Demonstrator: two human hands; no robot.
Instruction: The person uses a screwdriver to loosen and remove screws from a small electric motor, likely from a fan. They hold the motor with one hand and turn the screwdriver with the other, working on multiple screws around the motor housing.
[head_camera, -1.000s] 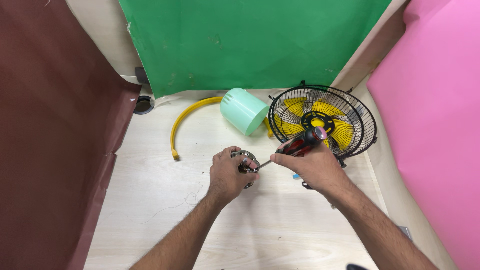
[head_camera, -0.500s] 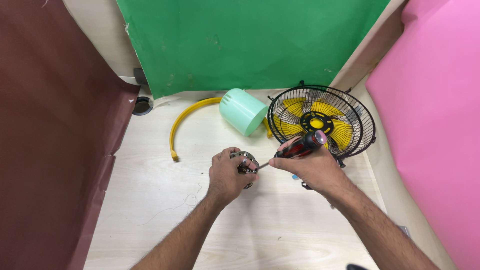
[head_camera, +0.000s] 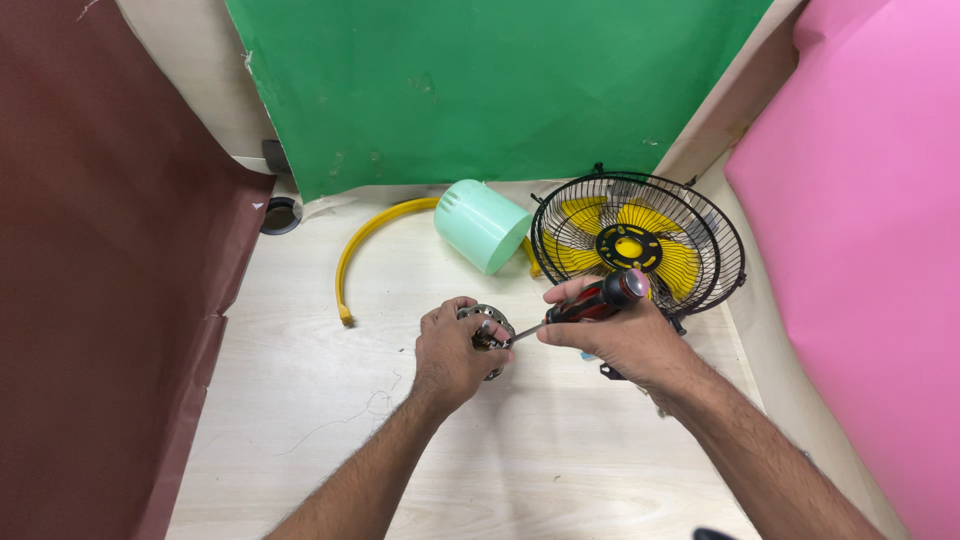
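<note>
Left hand (head_camera: 452, 352) clamped on metal motor part (head_camera: 487, 318); right hand (head_camera: 618, 335) closed around screwdriver (head_camera: 590, 303).

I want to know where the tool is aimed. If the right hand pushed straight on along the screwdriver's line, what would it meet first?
The right hand points its screwdriver down-left; the tip seems already at the metal motor part held by the left hand.

A small round metal motor part (head_camera: 487, 326), silvery and mostly hidden by fingers, sat low on the pale wooden table, gripped from the left. A screwdriver with a red-and-black handle (head_camera: 598, 299) lay slanted, its thin steel shaft pointing down-left, tip touching the part.
</note>
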